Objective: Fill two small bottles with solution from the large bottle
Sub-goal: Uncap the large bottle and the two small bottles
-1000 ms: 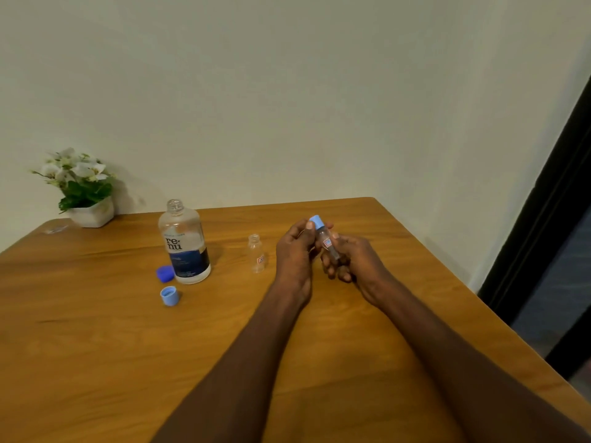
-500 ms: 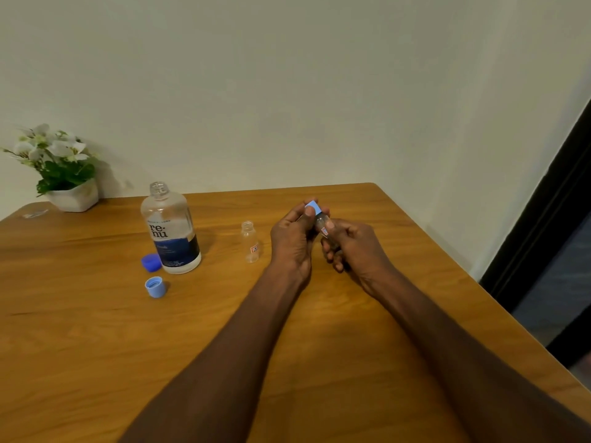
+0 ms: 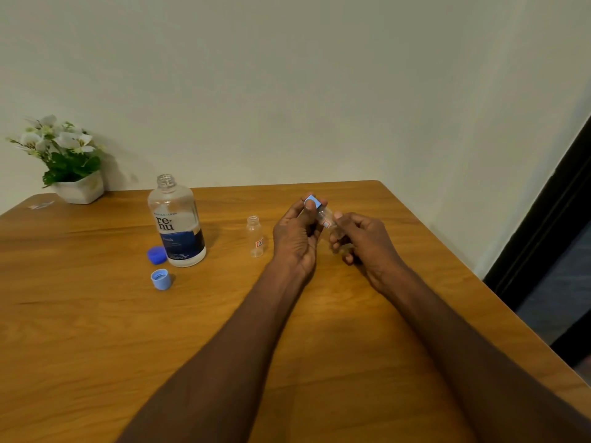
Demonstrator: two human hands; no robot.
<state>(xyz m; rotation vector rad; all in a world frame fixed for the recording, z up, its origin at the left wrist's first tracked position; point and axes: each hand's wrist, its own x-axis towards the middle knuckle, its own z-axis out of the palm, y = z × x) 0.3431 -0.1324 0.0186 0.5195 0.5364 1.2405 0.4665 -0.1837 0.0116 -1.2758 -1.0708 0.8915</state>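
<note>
Both hands meet above the far right part of the wooden table (image 3: 96,330), sharing one small clear bottle (image 3: 326,219) that is tilted, its top leaning up and to the left. The left hand (image 3: 295,238) has a tight grip on the light blue cap (image 3: 312,201) at the bottle's top — the thumb presses across the cap's front and the fingers curl behind it. The right hand (image 3: 364,241) wraps its curled fingers round the bottle's lower body, thumb on top; a small red-edged label shows between the two hands, too small to read.

A second small bottle (image 3: 255,236), uncapped and upright, stands just left of the left hand with a like red-edged sticker near its base. Further left stands the large bottle (image 3: 176,222), open-necked, its label reading "re-nu" above a dark blue band — the smaller print is illegible. A dark blue cap (image 3: 156,254) touches its base, and a light blue cap lying open end up (image 3: 161,279) is near it.

A potted white-flowered plant (image 3: 68,161) sits in the far left corner.
</note>
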